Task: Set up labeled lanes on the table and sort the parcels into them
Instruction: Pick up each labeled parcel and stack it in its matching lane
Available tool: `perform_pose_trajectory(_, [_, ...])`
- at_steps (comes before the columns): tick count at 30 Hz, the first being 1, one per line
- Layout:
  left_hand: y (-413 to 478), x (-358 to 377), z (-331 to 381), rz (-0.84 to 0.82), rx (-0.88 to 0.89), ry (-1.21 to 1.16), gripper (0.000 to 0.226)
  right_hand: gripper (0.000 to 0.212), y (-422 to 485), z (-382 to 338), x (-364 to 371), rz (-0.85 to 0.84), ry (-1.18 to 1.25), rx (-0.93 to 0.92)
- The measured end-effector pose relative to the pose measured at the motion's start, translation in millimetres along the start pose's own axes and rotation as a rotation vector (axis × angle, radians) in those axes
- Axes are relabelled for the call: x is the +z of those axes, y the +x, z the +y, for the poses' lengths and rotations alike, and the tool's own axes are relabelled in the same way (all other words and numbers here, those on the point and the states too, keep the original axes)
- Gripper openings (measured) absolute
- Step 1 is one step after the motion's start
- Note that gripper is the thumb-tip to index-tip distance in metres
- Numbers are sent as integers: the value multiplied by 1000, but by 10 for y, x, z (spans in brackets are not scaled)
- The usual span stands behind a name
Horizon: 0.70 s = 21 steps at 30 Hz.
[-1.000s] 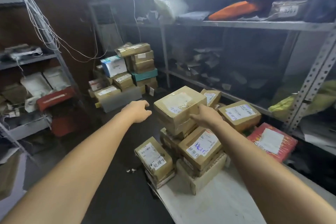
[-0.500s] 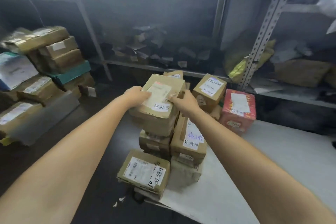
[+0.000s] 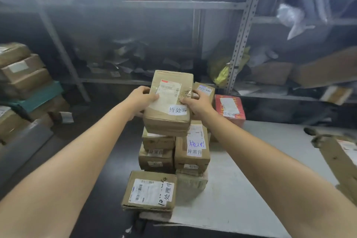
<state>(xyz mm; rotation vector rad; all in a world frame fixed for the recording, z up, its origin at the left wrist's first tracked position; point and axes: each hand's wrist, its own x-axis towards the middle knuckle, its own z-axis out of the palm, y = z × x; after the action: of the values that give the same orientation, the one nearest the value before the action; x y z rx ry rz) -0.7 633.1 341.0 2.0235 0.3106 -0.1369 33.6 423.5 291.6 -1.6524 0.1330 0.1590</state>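
The stack of parcels [image 3: 191,152] crowds the table's [image 3: 251,189] left edge, and one labeled parcel [image 3: 149,191] at the near corner hangs partly over the dark floor. To the right of the stack lies bare white tabletop, up to a flattened carton [image 3: 340,156] at the far right. A red box [image 3: 229,106] stands behind, near the shelf rack [image 3: 241,31].

The left hand [image 3: 141,98] and right hand [image 3: 195,105] grip the top parcel [image 3: 170,106] by its opposite sides, fingers curled round the edges. It tilts label-up above the stack; I cannot tell whether it touches the boxes below.
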Motion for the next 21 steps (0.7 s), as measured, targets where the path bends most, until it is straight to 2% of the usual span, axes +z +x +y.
perform_pose_trajectory(4, [-38, 386, 335, -113, 83, -28, 50, 59, -160, -136, -565, 95, 5, -56])
perform_pose_trajectory(6, [-33, 724, 482, -177, 119, -10, 49, 64, -297, -135, -923, 185, -48, -75])
perform_pose_trajectory(8, [-45, 1108, 647, -235, 160, 10, 56, 65, -429, -60, -1346, 268, -58, -65])
perform_pose_trajectory(10, [-123, 1578, 839, -302, 203, 20, 57, 45, -566, 77, -1849, 345, -67, -46])
perform_pose_trajectory(12, [-267, 2021, 1013, -359, 217, 4, 49, 37, -746, 181, -2284, 397, -72, -29])
perform_pose_trajectory(16, [-530, 2992, 1350, -482, 237, 4, 43, 42, -1136, 390, -3254, 507, -36, 16])
perform_pose_trajectory(21, [-997, 4155, 1769, -550, 279, 96, 50, 63, -1648, 652, -4399, 585, 16, 44])
